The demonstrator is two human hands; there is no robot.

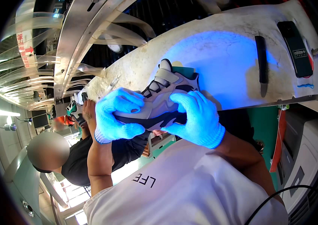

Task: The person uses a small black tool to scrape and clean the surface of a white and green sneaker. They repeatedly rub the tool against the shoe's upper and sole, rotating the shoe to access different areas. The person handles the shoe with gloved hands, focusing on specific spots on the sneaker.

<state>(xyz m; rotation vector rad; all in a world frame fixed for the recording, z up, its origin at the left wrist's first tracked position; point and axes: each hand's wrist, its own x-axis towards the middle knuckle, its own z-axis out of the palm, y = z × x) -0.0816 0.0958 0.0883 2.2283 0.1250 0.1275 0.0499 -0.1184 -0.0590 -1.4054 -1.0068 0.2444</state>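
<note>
Between my two gloved hands is a grey sneaker (161,103) with a dark midsole band, black laces and a green patch at the collar. It is held tilted, side-on to me, above the near edge of the bench. My left hand (118,115) is closed round the toe end, thumb low against the sole and fingers over the upper. My right hand (198,119) grips the heel half, thumb under the sole and fingers on the side of the upper. Both gloves look bright blue under the light. Part of the sole is hidden by the fingers.
Blue light falls on the worn pale bench (219,48). A black-handled knife (262,62) and a dark phone (296,50) lie at its right. Metal machinery with clear curved strips (35,60) stands left. A co-worker (91,161) is beside me, a hand near other shoes (77,107).
</note>
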